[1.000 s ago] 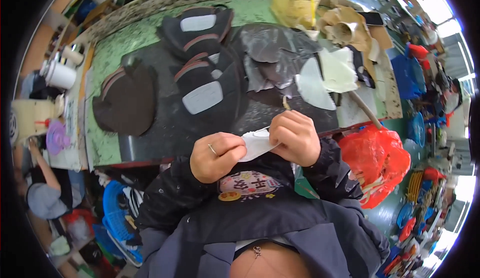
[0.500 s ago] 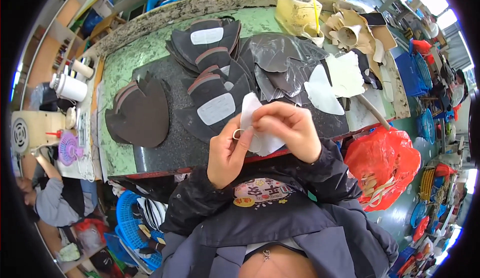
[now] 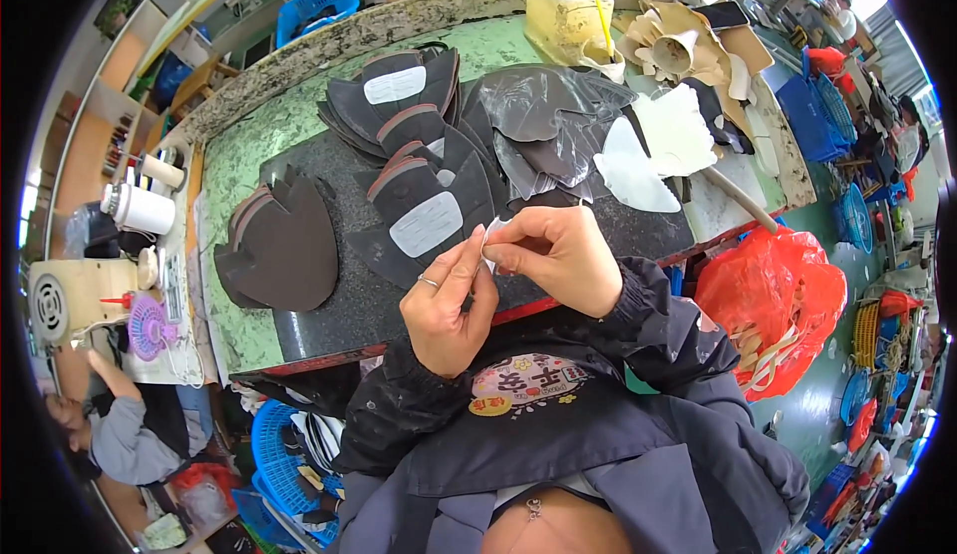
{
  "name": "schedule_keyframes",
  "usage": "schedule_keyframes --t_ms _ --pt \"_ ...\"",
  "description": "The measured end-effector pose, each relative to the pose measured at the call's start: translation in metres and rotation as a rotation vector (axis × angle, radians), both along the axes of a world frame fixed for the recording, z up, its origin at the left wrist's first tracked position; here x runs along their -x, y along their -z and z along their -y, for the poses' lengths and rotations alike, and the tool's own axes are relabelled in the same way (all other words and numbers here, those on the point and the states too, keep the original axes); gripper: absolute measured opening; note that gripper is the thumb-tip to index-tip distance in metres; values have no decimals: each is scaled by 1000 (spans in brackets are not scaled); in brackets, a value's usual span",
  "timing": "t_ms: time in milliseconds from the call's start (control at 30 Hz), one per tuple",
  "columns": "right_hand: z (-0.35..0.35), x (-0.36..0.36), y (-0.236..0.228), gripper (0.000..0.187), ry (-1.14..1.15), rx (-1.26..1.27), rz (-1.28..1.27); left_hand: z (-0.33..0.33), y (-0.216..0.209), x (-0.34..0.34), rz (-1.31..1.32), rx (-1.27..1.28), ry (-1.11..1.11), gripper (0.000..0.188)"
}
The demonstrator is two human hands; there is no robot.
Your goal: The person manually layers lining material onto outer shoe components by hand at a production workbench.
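My left hand (image 3: 449, 307), with a ring on one finger, pinches a small white sheet piece (image 3: 494, 227) above the near edge of the bench. On the same piece the fingertips of my right hand (image 3: 566, 261) press from the other side. Most of it is hidden by the fingers. Just beyond my hands lie dark shoe-upper pieces (image 3: 377, 213) with a white patch on top. Farther back is a stack of similar pieces (image 3: 351, 100). A separate dark stack (image 3: 289, 255) sits to the left. Clear plastic film (image 3: 558, 90) covers dark pieces at right of centre.
White sheet pieces (image 3: 630, 170) lie right of the film, near a wooden handle (image 3: 740, 198). A yellowed jug (image 3: 558, 25) and torn brown paper (image 3: 638, 30) stand at the back. A red bag (image 3: 783, 290) hangs at the right edge. A co-worker (image 3: 135, 424) sits at left.
The white piece stood up larger between my hands; now it is mostly covered by my fingers. My right hand has moved slightly left, and both hands are pressed closer together.
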State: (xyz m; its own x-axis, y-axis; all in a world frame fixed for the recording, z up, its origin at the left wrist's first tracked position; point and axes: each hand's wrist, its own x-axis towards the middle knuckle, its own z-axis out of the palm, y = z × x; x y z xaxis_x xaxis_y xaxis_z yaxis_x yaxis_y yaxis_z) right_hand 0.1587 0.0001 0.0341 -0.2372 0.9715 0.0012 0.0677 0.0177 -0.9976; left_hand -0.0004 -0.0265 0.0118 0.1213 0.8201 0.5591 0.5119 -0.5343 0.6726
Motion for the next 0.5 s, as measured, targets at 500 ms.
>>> schedule_keyframes --t_ms 500 --pt "53 -64 31 31 -933 -61 575 -40 28 83 1061 471 -64 20"
